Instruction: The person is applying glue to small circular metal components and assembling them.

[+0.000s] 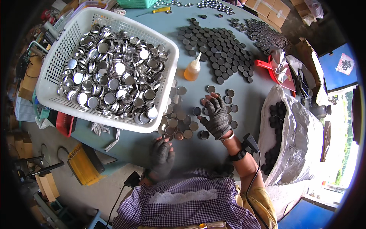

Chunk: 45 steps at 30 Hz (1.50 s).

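My right hand (216, 116), in a grey fingerless glove, rests over a loose group of small round metal caps (230, 92) on the table. Its fingers are stretched forward and the thumb points out to the left; nothing shows in its grip. Lower and to the left, my left hand (161, 155), gloved alike, is at the table's near edge. It is blurred, its fingertips beside a cluster of flat round metal discs (172, 123), and whether it holds anything is unclear. Some of those discs lie close against the white basket's corner.
A white plastic basket (173, 61) heaped with shiny metal caps stands at left. Behind my hands are a bottle of amber liquid (192, 70) and many dark round pieces (217, 49). A red dustpan (272, 70) and a white sack (293, 126) of black pieces sit at right.
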{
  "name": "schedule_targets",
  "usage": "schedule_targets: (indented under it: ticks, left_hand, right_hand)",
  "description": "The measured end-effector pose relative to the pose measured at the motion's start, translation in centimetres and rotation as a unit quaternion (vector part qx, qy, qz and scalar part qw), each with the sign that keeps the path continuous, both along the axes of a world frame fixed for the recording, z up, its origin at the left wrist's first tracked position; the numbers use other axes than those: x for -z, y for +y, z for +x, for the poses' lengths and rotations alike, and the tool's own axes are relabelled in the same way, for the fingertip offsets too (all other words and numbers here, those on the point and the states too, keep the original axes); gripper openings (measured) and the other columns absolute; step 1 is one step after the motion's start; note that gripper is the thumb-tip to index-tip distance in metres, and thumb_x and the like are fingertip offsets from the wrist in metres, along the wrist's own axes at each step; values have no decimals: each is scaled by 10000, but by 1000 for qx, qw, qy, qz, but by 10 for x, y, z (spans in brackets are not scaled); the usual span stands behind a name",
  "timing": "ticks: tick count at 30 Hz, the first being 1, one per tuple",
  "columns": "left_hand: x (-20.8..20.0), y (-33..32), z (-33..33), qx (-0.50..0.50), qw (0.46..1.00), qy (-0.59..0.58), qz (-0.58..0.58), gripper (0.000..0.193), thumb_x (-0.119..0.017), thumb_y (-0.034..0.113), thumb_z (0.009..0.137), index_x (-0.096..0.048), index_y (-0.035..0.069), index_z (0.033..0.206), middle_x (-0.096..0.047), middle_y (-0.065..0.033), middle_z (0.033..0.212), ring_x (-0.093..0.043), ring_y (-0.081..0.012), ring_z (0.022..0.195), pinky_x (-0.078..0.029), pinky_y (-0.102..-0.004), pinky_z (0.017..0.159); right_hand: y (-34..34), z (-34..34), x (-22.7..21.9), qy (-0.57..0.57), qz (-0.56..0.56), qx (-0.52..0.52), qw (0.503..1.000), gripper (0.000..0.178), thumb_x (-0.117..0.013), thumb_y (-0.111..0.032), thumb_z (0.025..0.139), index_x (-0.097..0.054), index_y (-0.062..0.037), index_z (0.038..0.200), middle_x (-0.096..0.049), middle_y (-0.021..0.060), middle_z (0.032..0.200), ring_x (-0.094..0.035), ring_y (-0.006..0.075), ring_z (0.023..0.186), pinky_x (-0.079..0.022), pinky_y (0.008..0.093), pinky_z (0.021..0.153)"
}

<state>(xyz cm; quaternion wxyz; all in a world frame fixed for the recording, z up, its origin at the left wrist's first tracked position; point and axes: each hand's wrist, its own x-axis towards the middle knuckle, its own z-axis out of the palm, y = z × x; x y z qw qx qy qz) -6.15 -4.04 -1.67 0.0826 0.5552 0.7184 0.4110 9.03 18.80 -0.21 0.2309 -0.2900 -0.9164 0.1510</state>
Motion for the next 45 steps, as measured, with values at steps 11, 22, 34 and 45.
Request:
schedule_targets:
  ticks: [11, 22, 34, 45]
  left_hand:
    - [5, 2, 2, 0, 1000, 19, 17, 233, -651, 13, 746, -592, 25, 971, -623, -139, 1062, -555, -361, 1061, -447, -462, 936]
    - [9, 0, 1, 13, 1000, 20, 0, 197, -637, 17, 750, -628, 1, 946, -626, -141, 1071, -548, -354, 1092, -429, -449, 957]
    - [7, 1, 0, -3, 999, 26, 21, 185, -659, 41, 725, -622, 37, 906, -644, -125, 1010, -567, -331, 1057, -444, -452, 941]
    - [5, -2, 0, 0, 1000, 5, 28, 229, -650, 17, 760, -616, 7, 986, -635, -139, 1070, -566, -350, 1070, -432, -456, 968]
  right_hand:
    - [-30, 9, 11, -32, -52, -62, 996, 483, -817, -242, 594, -631, -43, 992, -552, 144, 1234, -422, 394, 1273, -370, 512, 1031]
    - [-45, 58, 2, -66, -43, -34, 996, 531, -790, -269, 624, -614, -32, 1066, -545, 151, 1228, -412, 397, 1276, -331, 517, 1055]
    - [-54, 39, -9, -173, -1, 103, 980, 390, -687, -187, 686, -666, -120, 1070, -489, 157, 1337, -300, 362, 1377, -226, 535, 1133]
    - [-39, 23, -3, -158, 0, 65, 985, 317, -637, -174, 722, -641, -91, 1029, -540, 143, 1234, -399, 349, 1291, -297, 527, 1088]
